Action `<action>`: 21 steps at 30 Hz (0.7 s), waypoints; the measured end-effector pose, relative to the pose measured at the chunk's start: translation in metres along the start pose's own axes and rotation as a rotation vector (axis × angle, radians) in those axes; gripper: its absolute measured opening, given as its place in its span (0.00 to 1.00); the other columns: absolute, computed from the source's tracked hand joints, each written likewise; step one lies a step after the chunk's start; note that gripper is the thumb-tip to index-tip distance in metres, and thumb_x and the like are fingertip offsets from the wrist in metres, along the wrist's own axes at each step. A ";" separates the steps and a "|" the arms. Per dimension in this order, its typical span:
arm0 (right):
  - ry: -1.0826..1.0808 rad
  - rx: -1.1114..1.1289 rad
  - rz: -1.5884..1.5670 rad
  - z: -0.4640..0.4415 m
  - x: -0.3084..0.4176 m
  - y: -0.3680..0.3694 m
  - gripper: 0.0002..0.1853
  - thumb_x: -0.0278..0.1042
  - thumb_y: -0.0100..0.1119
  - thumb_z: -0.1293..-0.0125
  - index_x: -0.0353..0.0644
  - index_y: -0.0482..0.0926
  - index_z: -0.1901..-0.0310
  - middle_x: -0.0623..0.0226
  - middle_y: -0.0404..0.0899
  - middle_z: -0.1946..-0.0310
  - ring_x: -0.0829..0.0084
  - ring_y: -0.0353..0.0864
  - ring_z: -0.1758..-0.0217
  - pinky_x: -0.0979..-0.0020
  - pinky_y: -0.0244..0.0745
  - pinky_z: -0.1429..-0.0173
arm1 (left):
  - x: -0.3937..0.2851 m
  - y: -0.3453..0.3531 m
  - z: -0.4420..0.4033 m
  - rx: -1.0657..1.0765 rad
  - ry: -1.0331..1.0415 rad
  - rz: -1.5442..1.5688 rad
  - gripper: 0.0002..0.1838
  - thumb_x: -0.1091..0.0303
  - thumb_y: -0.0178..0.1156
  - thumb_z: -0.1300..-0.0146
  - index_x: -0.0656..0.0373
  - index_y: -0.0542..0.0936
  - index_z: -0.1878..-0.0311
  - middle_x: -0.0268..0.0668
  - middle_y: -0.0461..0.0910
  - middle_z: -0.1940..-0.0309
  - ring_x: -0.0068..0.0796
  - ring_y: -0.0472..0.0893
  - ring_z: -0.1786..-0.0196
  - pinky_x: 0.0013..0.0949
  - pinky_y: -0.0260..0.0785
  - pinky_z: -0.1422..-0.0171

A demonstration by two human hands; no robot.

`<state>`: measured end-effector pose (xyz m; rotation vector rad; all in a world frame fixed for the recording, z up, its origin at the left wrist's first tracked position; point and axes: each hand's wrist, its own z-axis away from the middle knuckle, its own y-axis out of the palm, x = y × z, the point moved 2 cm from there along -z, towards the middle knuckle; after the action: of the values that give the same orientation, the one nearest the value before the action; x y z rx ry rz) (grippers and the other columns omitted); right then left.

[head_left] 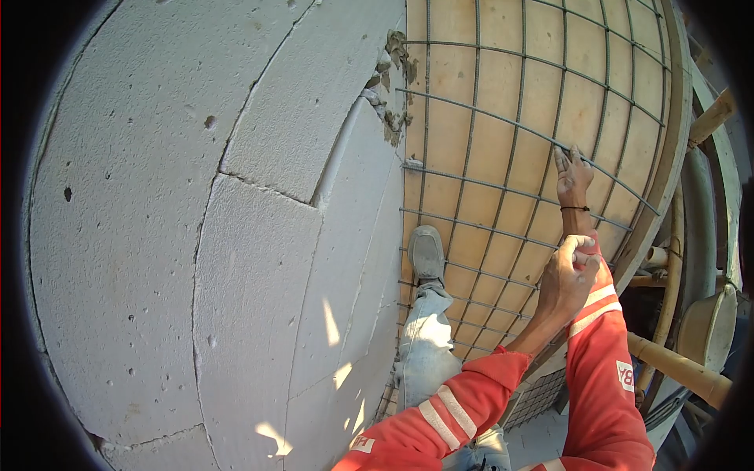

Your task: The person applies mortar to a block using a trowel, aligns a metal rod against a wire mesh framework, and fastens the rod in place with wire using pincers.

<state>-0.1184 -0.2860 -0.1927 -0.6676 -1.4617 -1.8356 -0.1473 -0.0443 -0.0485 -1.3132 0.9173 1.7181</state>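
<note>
My right hand (575, 179), with a dark band at the wrist, has its fingers on a long steel reinforcing bar (487, 114) and grips it. That bar slants across a grid of rebar (514, 141) lying over pale wooden boards (448, 71). Nearer to me, my left hand (567, 279) is closed, thumb against curled fingers, beside the right forearm. Anything in that pinch is too small to make out. Both arms wear red sleeves (601, 377) with pale stripes.
A pale grey block wall (259, 251) fills the left side, with rough mortar (393, 86) at a broken joint. My shoe (426, 253) stands on the boards among the bars. A timber edge (677, 133) bounds the right, with wooden poles (683, 369) beyond it.
</note>
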 end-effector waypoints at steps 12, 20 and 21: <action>-0.025 -0.022 0.086 -0.009 0.009 0.004 0.10 0.24 0.56 0.26 0.27 0.68 0.50 0.55 0.76 0.57 0.58 0.87 0.57 0.62 0.92 0.49 | -0.006 -0.008 -0.005 -0.015 -0.032 0.021 0.19 0.65 0.59 0.31 0.66 0.74 0.43 0.40 0.85 0.68 0.28 0.87 0.66 0.31 0.77 0.62; -0.043 -0.031 0.089 -0.019 0.017 -0.001 0.11 0.24 0.55 0.26 0.25 0.68 0.49 0.54 0.77 0.56 0.56 0.87 0.56 0.62 0.92 0.48 | 0.002 -0.009 -0.006 -0.036 -0.031 0.029 0.19 0.65 0.60 0.32 0.65 0.74 0.42 0.42 0.85 0.65 0.26 0.86 0.67 0.30 0.77 0.62; -0.044 -0.024 0.084 -0.018 0.017 0.001 0.11 0.25 0.55 0.25 0.25 0.69 0.49 0.54 0.76 0.56 0.57 0.87 0.56 0.63 0.92 0.47 | 0.000 -0.009 -0.006 -0.019 -0.034 0.032 0.19 0.65 0.60 0.32 0.65 0.74 0.42 0.42 0.85 0.65 0.26 0.86 0.67 0.30 0.77 0.62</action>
<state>-0.1276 -0.3072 -0.1835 -0.7739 -1.4200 -1.7866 -0.1367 -0.0460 -0.0509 -1.2845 0.9093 1.7722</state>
